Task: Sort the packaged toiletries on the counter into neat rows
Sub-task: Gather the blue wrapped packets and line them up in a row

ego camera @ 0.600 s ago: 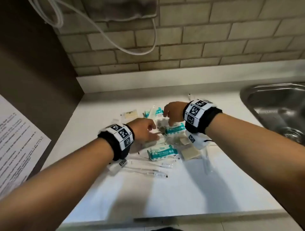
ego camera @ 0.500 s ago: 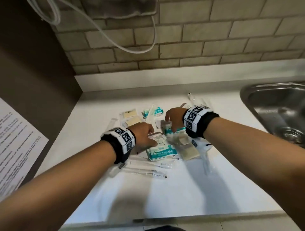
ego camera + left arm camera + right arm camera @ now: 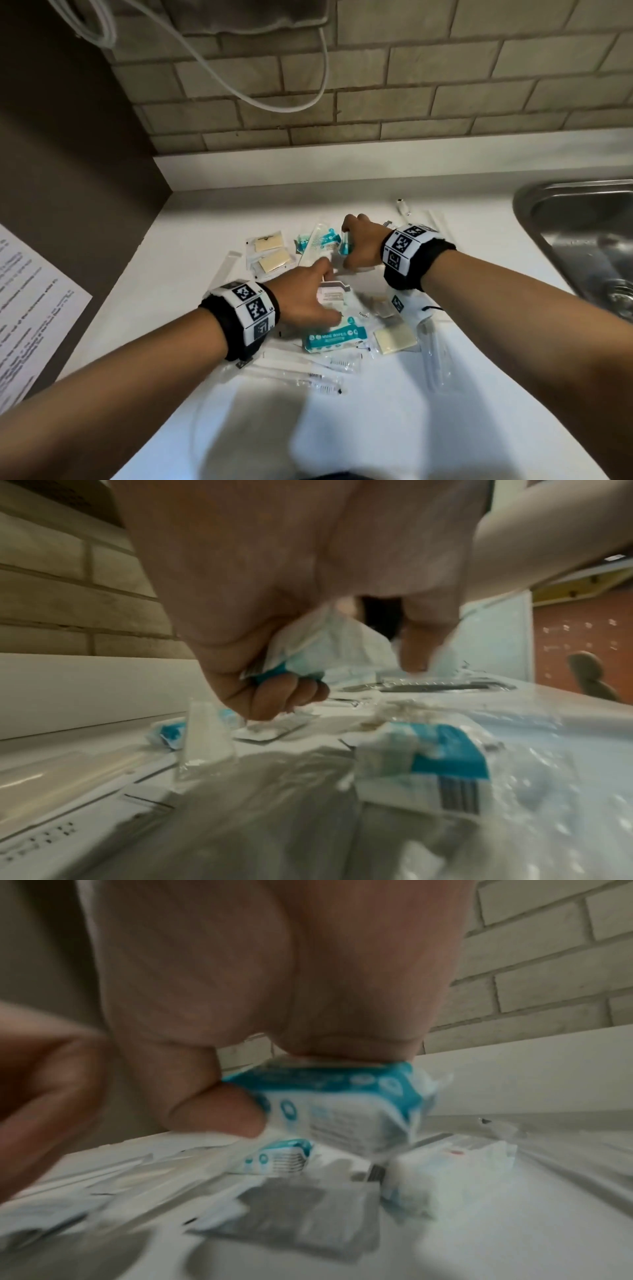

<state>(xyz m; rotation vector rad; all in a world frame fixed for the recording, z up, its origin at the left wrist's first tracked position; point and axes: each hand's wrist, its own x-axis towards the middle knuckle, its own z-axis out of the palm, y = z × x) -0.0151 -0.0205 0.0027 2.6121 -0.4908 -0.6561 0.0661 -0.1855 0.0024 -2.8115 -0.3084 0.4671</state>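
Right hand point(image 3: 361, 245) is up at the far edge of the pile, thumb and fingers point(image 3: 219, 1112) pinching a teal-and-white wipes pack point(image 3: 342, 1110) clear of the surface point(image 3: 376, 428). The pack's long axis runs across the palm, roughly left to right in the right wrist view, and it is tipped, not flat.

Left hand point(image 3: 305, 298) is lower and nearer the body, over the middle of the pile. The left wrist view shows its fingers point(image 3: 291, 693) curled round a crumpled white-and-teal packet point(image 3: 308, 647); motion blur hides what that packet is.

Here is what the next move turns on: a far teal pack point(image 3: 303, 241) lies just to the left of the right hand, while a matching near wipes pack point(image 3: 334, 337) sits in front of the left hand, toward the body. So 2 like packs lie well apart, with the held one beside the far one. My read: the right hand is the nearer one to start a row there, turning its pack flat and parallel before setting it down. Sorting looks barely begun; the rest lies jumbled.
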